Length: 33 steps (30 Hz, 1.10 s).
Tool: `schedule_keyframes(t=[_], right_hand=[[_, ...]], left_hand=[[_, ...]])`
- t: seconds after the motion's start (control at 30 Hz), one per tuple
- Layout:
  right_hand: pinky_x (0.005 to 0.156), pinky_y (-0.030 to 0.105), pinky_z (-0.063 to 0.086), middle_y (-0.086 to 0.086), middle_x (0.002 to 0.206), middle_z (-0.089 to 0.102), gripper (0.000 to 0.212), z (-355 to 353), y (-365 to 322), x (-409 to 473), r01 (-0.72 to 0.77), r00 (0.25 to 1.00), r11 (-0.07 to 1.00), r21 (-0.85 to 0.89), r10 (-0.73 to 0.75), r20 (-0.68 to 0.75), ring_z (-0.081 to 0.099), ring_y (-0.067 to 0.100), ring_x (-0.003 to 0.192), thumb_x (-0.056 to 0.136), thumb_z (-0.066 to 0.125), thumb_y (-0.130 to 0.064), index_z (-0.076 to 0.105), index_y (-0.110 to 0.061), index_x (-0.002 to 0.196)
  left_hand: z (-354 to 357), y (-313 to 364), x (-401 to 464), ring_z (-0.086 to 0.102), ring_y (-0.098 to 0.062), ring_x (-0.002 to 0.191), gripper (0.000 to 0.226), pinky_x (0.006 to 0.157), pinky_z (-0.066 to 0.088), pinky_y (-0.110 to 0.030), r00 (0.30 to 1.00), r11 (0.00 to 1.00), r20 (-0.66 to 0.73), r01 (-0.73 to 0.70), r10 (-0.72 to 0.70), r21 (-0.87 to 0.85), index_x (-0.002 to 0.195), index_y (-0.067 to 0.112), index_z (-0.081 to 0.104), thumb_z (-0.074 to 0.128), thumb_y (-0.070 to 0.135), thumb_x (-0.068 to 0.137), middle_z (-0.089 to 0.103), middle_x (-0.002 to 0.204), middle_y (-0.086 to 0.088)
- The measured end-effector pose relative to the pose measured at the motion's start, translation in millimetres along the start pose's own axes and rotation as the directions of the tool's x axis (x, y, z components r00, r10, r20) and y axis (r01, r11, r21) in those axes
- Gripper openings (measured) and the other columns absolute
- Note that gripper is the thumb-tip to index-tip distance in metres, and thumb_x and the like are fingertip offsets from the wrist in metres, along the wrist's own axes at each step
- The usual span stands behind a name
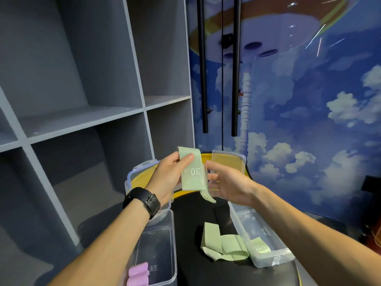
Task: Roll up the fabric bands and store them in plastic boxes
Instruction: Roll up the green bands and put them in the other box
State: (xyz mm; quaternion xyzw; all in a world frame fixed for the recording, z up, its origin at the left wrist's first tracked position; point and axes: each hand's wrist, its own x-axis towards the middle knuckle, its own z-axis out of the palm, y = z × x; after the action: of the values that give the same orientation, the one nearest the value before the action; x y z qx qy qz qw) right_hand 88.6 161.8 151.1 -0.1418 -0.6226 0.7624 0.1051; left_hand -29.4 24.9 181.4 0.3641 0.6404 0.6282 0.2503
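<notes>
My left hand (169,176) pinches a light green fabric band (192,172) marked "30 LB", held up above the round black table (198,211). The band hangs down, its lower end curling. My right hand (228,184) is just right of the band, fingers spread, touching or nearly touching its edge. A second green band (222,244) lies loose and folded on the table. A rolled green band (260,247) sits in the clear plastic box (274,259) at the right. Pink rolled bands (138,273) lie in the clear box (165,248) at the lower left.
A clear lid (228,162) stands behind my hands, and a blue-clipped clear container (134,174) sits at the table's far left. A grey shelf unit (82,120) rises on the left. A sky-printed wall with black bars (235,79) stands behind the table.
</notes>
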Motion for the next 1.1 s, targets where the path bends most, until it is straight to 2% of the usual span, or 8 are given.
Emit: schedule_keyframes(t=[0.2,0.3,0.37,0.47,0.63,0.87,0.97,1.1], right_hand=[[0.090,0.037,0.049,0.014,0.122,0.066,0.034,-2,5,8,0.054,0.998,0.998,-0.014,-0.055,-0.038,0.062,0.023,0.102,0.090,0.064,-0.017,0.063,-0.014,0.124],[0.084,0.034,0.049,0.012,0.112,0.069,0.031,1,5,8,0.062,0.991,0.993,-0.105,-0.073,-0.113,0.064,0.022,0.096,0.087,0.067,-0.015,0.064,-0.013,0.118],[0.084,0.035,0.049,0.010,0.107,0.070,0.027,3,9,8,0.053,0.985,0.984,-0.171,-0.079,-0.153,0.064,0.022,0.096,0.085,0.069,-0.015,0.065,-0.014,0.112],[0.090,0.038,0.052,0.007,0.109,0.069,0.029,5,16,6,0.040,0.980,0.972,-0.233,-0.083,-0.179,0.065,0.025,0.103,0.084,0.071,-0.018,0.065,-0.011,0.112],[0.072,0.026,0.056,0.007,0.102,0.072,0.031,10,21,4,0.061,0.982,0.992,-0.112,-0.080,-0.169,0.071,0.017,0.091,0.089,0.067,-0.020,0.060,0.002,0.110],[0.079,0.034,0.058,0.011,0.108,0.070,0.020,13,25,4,0.058,0.988,0.990,-0.126,-0.076,-0.137,0.068,0.022,0.097,0.090,0.067,-0.018,0.061,-0.007,0.106],[0.087,0.041,0.057,0.015,0.110,0.069,0.017,12,31,4,0.056,0.989,0.992,-0.117,-0.071,-0.129,0.068,0.026,0.099,0.090,0.067,-0.015,0.061,-0.007,0.104],[0.094,0.044,0.054,0.011,0.112,0.067,0.016,11,35,1,0.036,0.989,0.987,-0.157,-0.058,-0.136,0.065,0.027,0.105,0.090,0.067,-0.019,0.061,-0.011,0.102]], left_hand=[[-3,10,5,0.070,-0.015,0.085,0.031,0.062,0.056,-0.028,0.993,0.967,-0.116,-0.006,0.037,0.255,0.113,0.016,0.060,0.066,0.034,0.089,0.071,0.100,-0.003],[-5,21,6,0.065,-0.015,0.090,0.046,0.074,0.054,-0.030,0.974,0.965,-0.216,-0.003,0.062,0.262,0.119,0.024,0.045,0.071,0.036,0.084,0.063,0.101,0.001],[-5,32,7,0.062,-0.014,0.098,0.033,0.083,0.053,-0.033,0.978,0.967,-0.180,-0.056,0.103,0.250,0.116,0.027,0.057,0.068,0.035,0.086,0.064,0.103,0.005],[-2,51,1,0.065,-0.021,0.100,0.018,0.088,0.053,-0.035,0.998,0.998,-0.039,-0.056,0.058,0.042,0.103,0.016,0.071,0.056,0.021,0.094,0.070,0.108,-0.009],[-6,65,1,0.062,-0.021,0.117,0.051,0.098,0.051,-0.031,0.972,0.960,0.225,-0.006,0.072,-0.279,0.127,0.001,0.053,0.034,-0.018,0.083,0.066,0.124,-0.012],[4,63,1,0.071,-0.020,0.093,0.019,0.080,0.059,-0.026,0.989,0.987,0.022,-0.143,0.145,-0.072,0.106,0.003,0.066,0.062,0.012,0.091,0.074,0.096,-0.010],[5,64,-1,0.068,-0.018,0.059,0.030,0.048,0.051,-0.021,0.979,0.974,-0.055,-0.190,0.198,0.121,0.077,0.009,0.064,0.061,0.035,0.093,0.065,0.059,-0.004],[3,60,1,0.043,-0.007,0.051,0.046,0.054,0.038,-0.026,0.919,0.850,-0.113,-0.295,0.377,0.437,0.068,0.008,0.067,0.058,0.047,0.091,0.048,0.052,0.003]])
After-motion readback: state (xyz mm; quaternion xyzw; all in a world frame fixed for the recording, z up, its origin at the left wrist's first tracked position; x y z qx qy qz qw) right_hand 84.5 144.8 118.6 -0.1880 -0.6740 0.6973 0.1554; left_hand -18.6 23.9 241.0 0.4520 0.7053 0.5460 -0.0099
